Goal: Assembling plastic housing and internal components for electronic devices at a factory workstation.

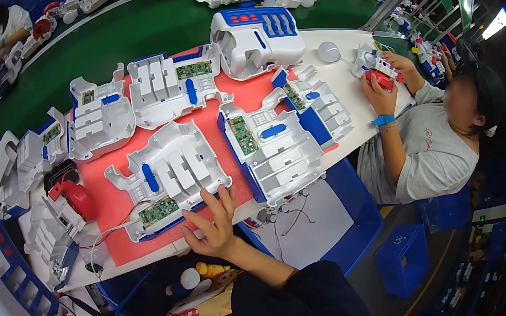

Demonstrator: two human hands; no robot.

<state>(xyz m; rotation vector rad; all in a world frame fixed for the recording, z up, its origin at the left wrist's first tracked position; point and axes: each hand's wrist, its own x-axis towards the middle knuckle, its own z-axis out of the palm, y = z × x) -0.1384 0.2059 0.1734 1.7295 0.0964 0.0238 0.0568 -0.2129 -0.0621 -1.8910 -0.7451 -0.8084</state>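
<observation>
My right hand reaches in from the lower right with its fingers spread. Its fingertips are at the near right edge of a white plastic housing half, and it grips nothing that I can see. That housing lies with its inside up on a red mat. A green circuit board sits in its near end, beside a blue oval part. Thin wires run off from the board's end to the left. My left hand is not in view.
Several similar housings with boards surround it, such as one to the right. A closed white-and-blue casing stands at the back. A red part lies left. Beyond runs a green conveyor. At right, a co-worker handles a red-and-white assembly.
</observation>
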